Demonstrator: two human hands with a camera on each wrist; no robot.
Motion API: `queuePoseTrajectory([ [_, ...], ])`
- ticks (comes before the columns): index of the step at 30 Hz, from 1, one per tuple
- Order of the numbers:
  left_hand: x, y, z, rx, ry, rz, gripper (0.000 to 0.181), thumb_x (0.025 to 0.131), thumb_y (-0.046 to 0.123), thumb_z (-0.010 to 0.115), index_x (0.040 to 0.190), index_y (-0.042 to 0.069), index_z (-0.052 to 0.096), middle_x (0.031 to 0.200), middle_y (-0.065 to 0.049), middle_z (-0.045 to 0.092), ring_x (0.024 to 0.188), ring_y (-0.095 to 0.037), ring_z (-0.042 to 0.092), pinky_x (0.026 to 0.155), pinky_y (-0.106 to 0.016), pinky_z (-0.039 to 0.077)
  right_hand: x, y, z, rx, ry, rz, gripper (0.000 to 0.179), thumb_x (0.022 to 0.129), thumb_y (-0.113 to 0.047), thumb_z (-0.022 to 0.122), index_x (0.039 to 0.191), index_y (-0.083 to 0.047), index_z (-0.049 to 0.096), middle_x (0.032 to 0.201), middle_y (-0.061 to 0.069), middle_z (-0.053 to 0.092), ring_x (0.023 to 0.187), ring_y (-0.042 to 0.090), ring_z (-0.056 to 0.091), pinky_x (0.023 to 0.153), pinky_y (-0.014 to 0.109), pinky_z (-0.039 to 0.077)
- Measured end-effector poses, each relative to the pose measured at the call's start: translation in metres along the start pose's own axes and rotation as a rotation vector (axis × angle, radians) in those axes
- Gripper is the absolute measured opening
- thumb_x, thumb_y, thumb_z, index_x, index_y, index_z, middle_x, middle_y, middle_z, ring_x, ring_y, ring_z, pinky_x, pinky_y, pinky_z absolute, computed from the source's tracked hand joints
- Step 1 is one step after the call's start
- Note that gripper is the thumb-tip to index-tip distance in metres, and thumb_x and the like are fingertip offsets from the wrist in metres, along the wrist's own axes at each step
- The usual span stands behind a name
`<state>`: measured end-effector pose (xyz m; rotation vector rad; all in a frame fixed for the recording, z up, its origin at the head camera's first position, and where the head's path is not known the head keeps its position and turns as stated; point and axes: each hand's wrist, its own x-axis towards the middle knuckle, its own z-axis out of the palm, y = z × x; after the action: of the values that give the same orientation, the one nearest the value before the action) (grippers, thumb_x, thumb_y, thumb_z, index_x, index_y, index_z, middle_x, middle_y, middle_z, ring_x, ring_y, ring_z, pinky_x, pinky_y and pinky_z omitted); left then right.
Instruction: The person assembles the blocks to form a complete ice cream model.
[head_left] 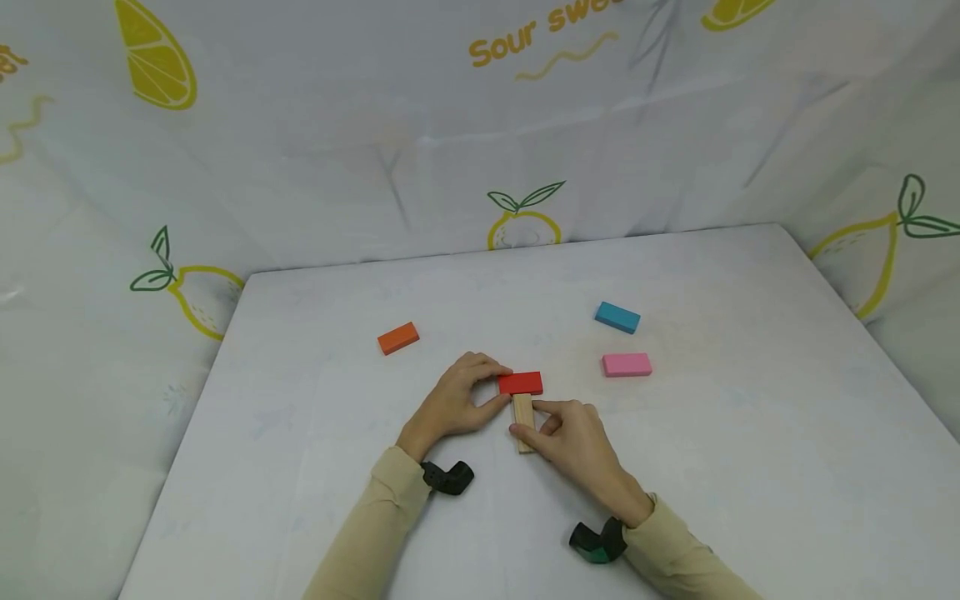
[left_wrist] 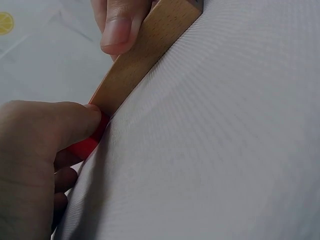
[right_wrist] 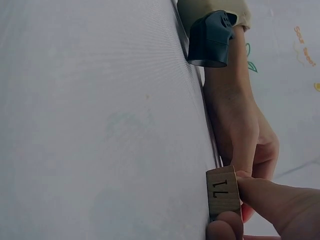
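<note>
My left hand pinches a red wooden block at its left end, thumb on the near side and fingers on the far side. A plain wooden block lies with its far end against the red block's near long side, at about a right angle. With thumb and fingers on opposite long sides, my right hand pinches this plain block. In the right wrist view the plain block's near end bears the printed number 71. Both blocks lie on the white table.
An orange block lies at the back left. Towards the right are a blue block and, nearer, a pink block. A white cloth with lemon prints hangs behind the table.
</note>
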<state>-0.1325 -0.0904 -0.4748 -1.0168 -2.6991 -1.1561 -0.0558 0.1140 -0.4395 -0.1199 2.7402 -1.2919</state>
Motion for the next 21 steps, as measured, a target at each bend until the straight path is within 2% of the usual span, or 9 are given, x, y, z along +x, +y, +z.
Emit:
queuePoseTrajectory([
  [8,0.000,0.001,-0.001,-0.008,-0.004,0.004,0.031,0.090,0.023,0.076,0.120,0.014,0.074,0.112,0.000,0.070,0.107,-0.015,0.060,0.098,-0.034,0.052,0.001,0.001,0.000,-0.001,0.024,-0.041,0.048,0.081,-0.026,0.087,0.116,0.004,0.075,0.056,-0.001,0.062,0.048,0.004,0.048,0.045,0.019,0.033],
  [12,0.000,0.000,0.001,0.000,0.002,0.014,0.032,0.090,0.023,0.077,0.120,0.013,0.074,0.113,0.000,0.071,0.107,-0.015,0.061,0.098,-0.034,0.053,0.000,0.000,-0.003,-0.012,0.013,-0.022,0.049,0.082,-0.028,0.086,0.117,0.004,0.075,0.058,-0.001,0.064,0.049,0.005,0.050,0.046,0.019,0.036],
  [15,0.000,-0.001,0.002,0.008,0.000,0.023,0.033,0.090,0.023,0.076,0.120,0.013,0.074,0.113,-0.001,0.071,0.107,-0.016,0.061,0.098,-0.034,0.053,-0.002,-0.002,-0.011,-0.017,0.037,-0.002,0.039,0.083,-0.028,0.085,0.107,0.001,0.078,0.061,0.000,0.066,0.054,0.006,0.053,0.049,0.019,0.041],
  [17,0.000,-0.001,0.002,0.013,0.002,0.026,0.033,0.090,0.022,0.076,0.121,0.012,0.073,0.113,-0.001,0.071,0.107,-0.016,0.061,0.097,-0.034,0.053,-0.002,-0.001,-0.018,-0.008,0.074,-0.033,0.027,0.085,-0.025,0.084,0.096,-0.002,0.077,0.062,-0.001,0.065,0.056,0.007,0.054,0.051,0.020,0.044],
  [19,0.001,-0.001,0.001,0.013,0.006,0.028,0.033,0.089,0.022,0.076,0.120,0.012,0.073,0.113,-0.001,0.071,0.106,-0.016,0.061,0.097,-0.035,0.053,0.002,0.003,-0.024,0.006,0.111,-0.103,0.018,0.087,-0.020,0.082,0.086,-0.005,0.073,0.064,-0.001,0.062,0.058,0.007,0.053,0.054,0.020,0.045],
  [21,0.001,-0.001,0.000,0.016,0.011,0.026,0.032,0.089,0.021,0.076,0.120,0.012,0.074,0.112,-0.001,0.071,0.105,-0.016,0.061,0.096,-0.034,0.053,0.010,0.009,-0.027,0.020,0.129,-0.188,0.014,0.088,-0.014,0.080,0.086,-0.007,0.069,0.066,0.000,0.058,0.059,0.007,0.050,0.054,0.020,0.045],
])
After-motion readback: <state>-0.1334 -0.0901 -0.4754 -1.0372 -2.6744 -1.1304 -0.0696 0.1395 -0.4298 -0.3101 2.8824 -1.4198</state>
